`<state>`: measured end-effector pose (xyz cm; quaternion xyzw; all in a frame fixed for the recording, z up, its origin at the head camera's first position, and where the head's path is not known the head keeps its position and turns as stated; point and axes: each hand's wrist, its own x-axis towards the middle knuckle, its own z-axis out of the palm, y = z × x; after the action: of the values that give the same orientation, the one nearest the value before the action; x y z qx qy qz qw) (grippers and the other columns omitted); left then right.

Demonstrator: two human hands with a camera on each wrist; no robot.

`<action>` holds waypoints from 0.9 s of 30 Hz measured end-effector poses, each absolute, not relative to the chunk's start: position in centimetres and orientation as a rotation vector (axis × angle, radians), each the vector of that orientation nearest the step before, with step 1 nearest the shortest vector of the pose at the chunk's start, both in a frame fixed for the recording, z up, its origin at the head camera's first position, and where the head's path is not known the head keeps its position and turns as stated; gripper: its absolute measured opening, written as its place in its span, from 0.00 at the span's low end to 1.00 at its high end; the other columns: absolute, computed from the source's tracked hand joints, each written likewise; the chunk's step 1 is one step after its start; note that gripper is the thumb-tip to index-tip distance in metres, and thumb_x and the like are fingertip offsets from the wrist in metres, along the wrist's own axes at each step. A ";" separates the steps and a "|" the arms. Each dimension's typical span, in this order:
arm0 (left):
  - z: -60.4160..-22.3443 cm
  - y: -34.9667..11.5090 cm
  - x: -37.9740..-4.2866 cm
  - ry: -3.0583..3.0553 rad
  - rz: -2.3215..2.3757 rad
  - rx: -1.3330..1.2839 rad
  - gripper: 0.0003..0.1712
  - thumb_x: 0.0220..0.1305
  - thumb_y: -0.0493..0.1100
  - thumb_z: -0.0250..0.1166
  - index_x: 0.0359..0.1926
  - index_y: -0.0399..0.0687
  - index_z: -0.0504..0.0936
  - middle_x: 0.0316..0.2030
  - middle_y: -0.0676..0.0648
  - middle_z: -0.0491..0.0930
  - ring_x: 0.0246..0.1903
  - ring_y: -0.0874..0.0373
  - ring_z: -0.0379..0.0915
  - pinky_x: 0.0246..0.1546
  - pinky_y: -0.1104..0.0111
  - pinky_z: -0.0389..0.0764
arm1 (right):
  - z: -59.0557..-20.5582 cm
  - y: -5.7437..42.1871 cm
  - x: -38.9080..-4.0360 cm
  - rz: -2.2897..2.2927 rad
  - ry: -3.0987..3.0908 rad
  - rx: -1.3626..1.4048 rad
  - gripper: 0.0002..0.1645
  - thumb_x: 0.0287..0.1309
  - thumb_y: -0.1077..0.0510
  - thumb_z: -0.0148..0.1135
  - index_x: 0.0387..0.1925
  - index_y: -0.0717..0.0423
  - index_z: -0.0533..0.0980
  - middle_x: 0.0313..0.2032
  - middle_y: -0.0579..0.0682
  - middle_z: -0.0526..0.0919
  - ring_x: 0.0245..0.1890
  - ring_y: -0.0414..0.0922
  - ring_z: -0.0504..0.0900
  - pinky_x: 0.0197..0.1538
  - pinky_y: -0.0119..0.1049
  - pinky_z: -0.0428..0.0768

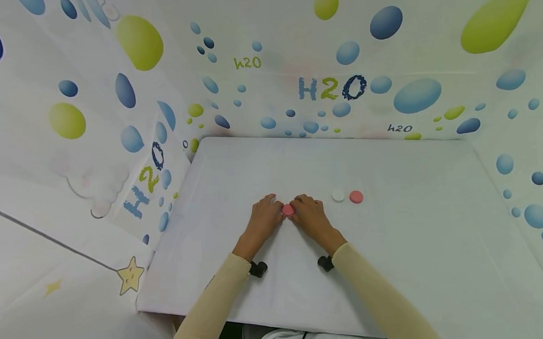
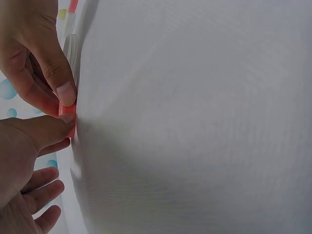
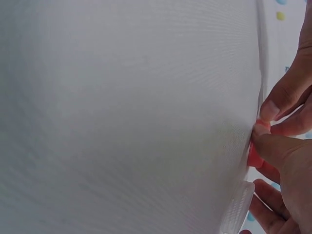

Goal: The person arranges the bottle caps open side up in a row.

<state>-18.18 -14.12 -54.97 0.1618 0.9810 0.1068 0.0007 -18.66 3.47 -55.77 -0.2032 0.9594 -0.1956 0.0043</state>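
A small round red cap point(image 1: 288, 210) is on the white table between both hands. My left hand point(image 1: 265, 215) pinches its left side, the thumb point(image 2: 56, 127) on the near edge. The right hand point(image 1: 313, 216) pinches it from the right, its thumb point(image 2: 62, 80) also on the near edge. In the right wrist view the red edge point(image 3: 255, 158) shows between and below the fingers; much of it is hidden. Just right of the right hand lies a clear, whitish round piece with ribbed sides point(image 3: 238, 209).
A second round red piece point(image 1: 356, 197) lies right of the clear one. The white table point(image 1: 420, 243) meets a backdrop point(image 1: 272, 97) printed with drops behind and at the left. Black camera mounts point(image 1: 259, 269) sit at the wrists. The person's body is at the near edge.
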 end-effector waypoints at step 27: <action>-54.8 -13.4 -18.0 3.139 0.733 0.476 0.23 0.67 0.51 0.75 0.55 0.41 0.81 0.66 0.36 0.74 0.62 0.40 0.76 0.63 0.43 0.73 | -54.1 3.9 -18.9 -0.928 2.918 -0.465 0.32 0.80 0.39 0.50 0.45 0.61 0.87 0.70 0.58 0.74 0.72 0.56 0.71 0.69 0.63 0.67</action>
<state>-17.99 -13.40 -54.78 0.1458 0.9617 0.2246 -0.0584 -18.90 3.92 -54.14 -0.1501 0.9420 -0.2994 0.0224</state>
